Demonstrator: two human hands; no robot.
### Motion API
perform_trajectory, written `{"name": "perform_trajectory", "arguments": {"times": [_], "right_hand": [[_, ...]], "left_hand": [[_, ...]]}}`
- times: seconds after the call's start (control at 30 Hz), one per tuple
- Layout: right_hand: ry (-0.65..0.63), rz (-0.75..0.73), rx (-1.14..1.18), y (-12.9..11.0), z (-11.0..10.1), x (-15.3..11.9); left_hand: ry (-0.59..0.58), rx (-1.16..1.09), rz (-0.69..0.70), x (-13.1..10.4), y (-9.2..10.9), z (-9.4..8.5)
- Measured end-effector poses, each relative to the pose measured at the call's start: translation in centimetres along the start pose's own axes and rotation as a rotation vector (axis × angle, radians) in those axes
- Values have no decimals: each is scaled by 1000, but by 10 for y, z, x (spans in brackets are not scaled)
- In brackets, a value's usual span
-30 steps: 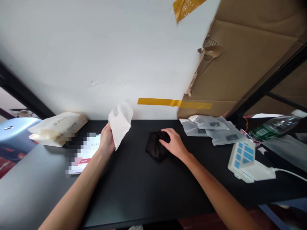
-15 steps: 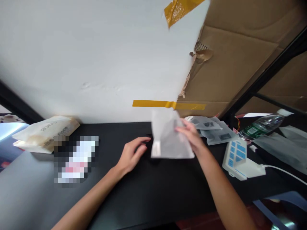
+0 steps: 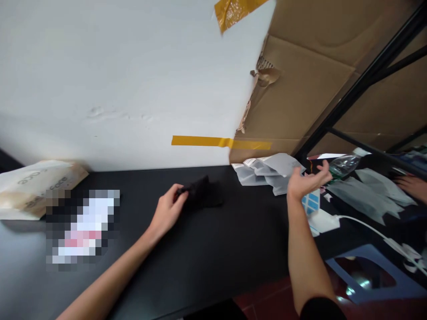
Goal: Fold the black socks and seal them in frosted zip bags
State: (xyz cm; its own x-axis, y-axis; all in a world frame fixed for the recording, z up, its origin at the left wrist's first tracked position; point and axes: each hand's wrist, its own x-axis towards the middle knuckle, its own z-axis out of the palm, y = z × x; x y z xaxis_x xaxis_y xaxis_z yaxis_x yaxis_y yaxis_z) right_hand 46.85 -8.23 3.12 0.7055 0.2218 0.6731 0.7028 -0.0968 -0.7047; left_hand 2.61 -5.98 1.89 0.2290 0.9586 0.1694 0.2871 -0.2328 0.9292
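My left hand (image 3: pixel 168 208) pinches the edge of a dark, soft-looking item (image 3: pixel 199 192) over the black table (image 3: pixel 213 249); the item is blurred and hard to tell from the table. My right hand (image 3: pixel 307 180) is raised at the right with its fingers apart and nothing in it. Just left of it, by the foot of the cardboard, lie several overlapping translucent pouches (image 3: pixel 263 171). A white device with blue keys (image 3: pixel 312 202) is partly hidden behind my right wrist.
A paper bag (image 3: pixel 40 186) and a pixelated item (image 3: pixel 88 226) lie at the left. At the right are a clear bottle (image 3: pixel 347 163), more pouches (image 3: pixel 363 193), a white cable (image 3: pixel 370 229), a black metal frame (image 3: pixel 353 100) and another person's hand (image 3: pixel 412 186).
My right hand has let go of the translucent pouch and moved right; the pouches there now form a larger group. My left hand has closed on the dark item. The view has shifted right.
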Motion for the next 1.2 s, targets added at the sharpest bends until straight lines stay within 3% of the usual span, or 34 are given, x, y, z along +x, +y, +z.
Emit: {"name": "perform_trajectory", "arguments": {"times": [0.07,0.13,0.2,0.27,0.37,0.43,0.5,0.57,0.63,0.7,0.77,0.83,0.9,1.0,1.1,1.2], "right_hand": [[90,-58,-36,-25,2,-12],[-80,-168,31,-54,11,-37],[-411,-316,182,-86,20,-74],[-753,-472,311,-117,23,-115],[-1043,-653,395,-150,21,-164],[-1124,-683,379,-157,20,-180],[-1173,-656,337,-154,22,-184],[-1218,-597,298,-144,28,-179],[-1261,-531,277,-134,33,-169],[-1262,-501,256,-126,35,-158],[-1221,-542,205,-122,36,-150],[-1177,-591,125,-119,36,-145],[-1173,-587,61,-118,36,-143],[-1209,-523,61,-118,37,-143],[-1187,-503,130,-120,38,-142],[-1144,-518,212,-123,36,-143]], "left_hand": [[79,-273,-193,10,-7,-9],[223,-378,-255,19,-16,-20],[396,-220,-138,24,-22,-30],[467,106,88,23,-23,-36],[309,567,299,18,-21,-36],[186,694,303,17,-21,-35],[172,653,249,20,-25,-39],[281,509,173,25,-30,-50],[463,380,122,30,-33,-65],[621,377,151,33,-33,-77],[663,505,257,32,-29,-81],[529,666,376,29,-24,-76],[294,770,455,26,-22,-66],[23,815,446,27,-26,-55],[-70,796,374,30,-31,-57],[-73,743,392,30,-25,-64]]}}
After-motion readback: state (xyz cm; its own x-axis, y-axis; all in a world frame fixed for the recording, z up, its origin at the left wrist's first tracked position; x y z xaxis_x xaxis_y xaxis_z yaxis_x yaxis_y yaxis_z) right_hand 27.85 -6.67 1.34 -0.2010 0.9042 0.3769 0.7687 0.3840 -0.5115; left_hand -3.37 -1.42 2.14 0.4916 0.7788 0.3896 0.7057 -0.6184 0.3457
